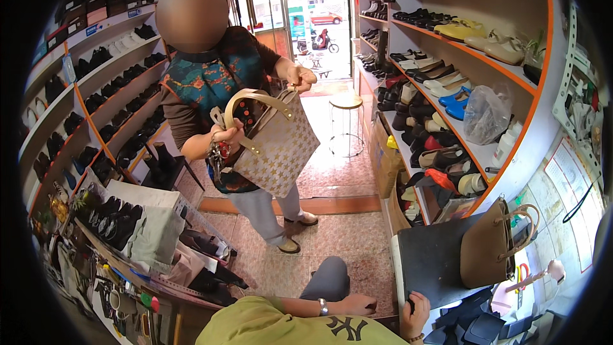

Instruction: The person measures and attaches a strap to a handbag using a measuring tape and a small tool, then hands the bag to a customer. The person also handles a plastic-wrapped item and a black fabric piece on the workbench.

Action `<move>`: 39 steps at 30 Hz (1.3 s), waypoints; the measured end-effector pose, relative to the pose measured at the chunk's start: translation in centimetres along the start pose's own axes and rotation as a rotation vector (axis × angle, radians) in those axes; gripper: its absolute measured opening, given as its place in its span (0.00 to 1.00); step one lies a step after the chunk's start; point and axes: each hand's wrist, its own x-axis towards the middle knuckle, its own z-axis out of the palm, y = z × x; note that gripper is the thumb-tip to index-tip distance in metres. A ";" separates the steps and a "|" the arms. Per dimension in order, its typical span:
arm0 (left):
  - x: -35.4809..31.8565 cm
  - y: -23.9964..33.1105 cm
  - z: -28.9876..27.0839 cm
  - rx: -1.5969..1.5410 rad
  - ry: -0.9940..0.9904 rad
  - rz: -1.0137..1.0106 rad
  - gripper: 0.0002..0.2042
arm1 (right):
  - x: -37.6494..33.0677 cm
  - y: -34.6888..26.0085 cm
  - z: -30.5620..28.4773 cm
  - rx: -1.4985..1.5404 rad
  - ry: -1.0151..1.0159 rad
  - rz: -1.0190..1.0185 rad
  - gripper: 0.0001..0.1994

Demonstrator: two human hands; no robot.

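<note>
My left hand [359, 305], with a silver watch or bracelet at the wrist, rests low by my bent, grey-clad knee [327, 276]. Its fingers are curled in, and nothing shows in them. On the near edge of a black tabletop [424, 252] lies my right hand [417, 313], a beaded bracelet at its wrist. Its fingers are apart and hold nothing visible. A brown handbag [483, 252] stands on that tabletop, beyond my right hand. Facing me, another person [220, 89] holds up a pale tote bag with gold stars [281, 147], one hand at its handles, the other raised above it.
Shelves of shoes [440, 76] line the right wall, with more shelves [121, 89] at left. A round stool [346, 105] stands near the bright doorway. Cluttered shoes and tools [121, 294] lie at lower left. Scissors [522, 275] and dark pieces [472, 319] are at lower right.
</note>
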 end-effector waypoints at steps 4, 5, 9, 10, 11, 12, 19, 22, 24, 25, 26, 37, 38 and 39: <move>-0.8 -0.2 0.4 -0.026 0.038 -0.037 0.11 | 0.2 -0.2 -0.1 0.058 -0.009 0.042 0.09; -1.0 -0.3 0.4 -0.042 0.042 -0.044 0.11 | 0.2 -0.2 -0.1 0.032 -0.003 0.006 0.09; -1.7 -0.7 0.3 -0.017 0.050 -0.066 0.12 | 0.1 0.2 -0.2 -0.015 -0.069 -0.027 0.10; -2.0 -0.8 0.1 -0.006 0.056 -0.069 0.13 | 0.0 0.3 -0.3 -0.010 -0.110 -0.009 0.11; -2.4 -0.6 -0.4 0.000 0.063 -0.078 0.13 | 0.0 0.2 -0.4 0.002 -0.100 -0.007 0.11; -2.7 -0.3 -1.2 0.000 0.105 -0.056 0.13 | 0.0 0.1 -0.4 0.011 -0.088 -0.004 0.11; -9.3 7.7 -16.7 0.190 0.406 0.255 0.12 | 3.5 -3.3 1.7 0.335 -0.018 0.242 0.08; -14.4 11.4 -24.8 0.377 0.725 0.367 0.10 | 7.4 -4.9 3.5 0.331 -0.093 0.129 0.08; -18.0 13.1 -27.4 0.441 0.864 0.345 0.09 | 9.6 -6.3 4.7 0.330 -0.132 0.032 0.08; -19.6 13.5 -28.0 0.448 0.911 0.331 0.08 | 10.6 -7.1 5.4 0.330 -0.149 -0.019 0.08; -20.7 13.7 -28.5 0.458 0.965 0.318 0.08 | 11.3 -7.8 6.0 0.350 -0.167 -0.030 0.09; -20.9 6.7 -24.7 0.134 1.092 0.218 0.04 | 13.2 -9.4 9.4 0.352 -0.299 -0.026 0.10; -20.3 6.1 -23.8 0.078 1.036 0.162 0.05 | 13.1 -9.0 9.4 0.344 -0.282 -0.025 0.10; -19.5 5.7 -22.8 0.021 0.986 0.156 0.05 | 13.0 -8.6 9.3 0.336 -0.266 -0.023 0.10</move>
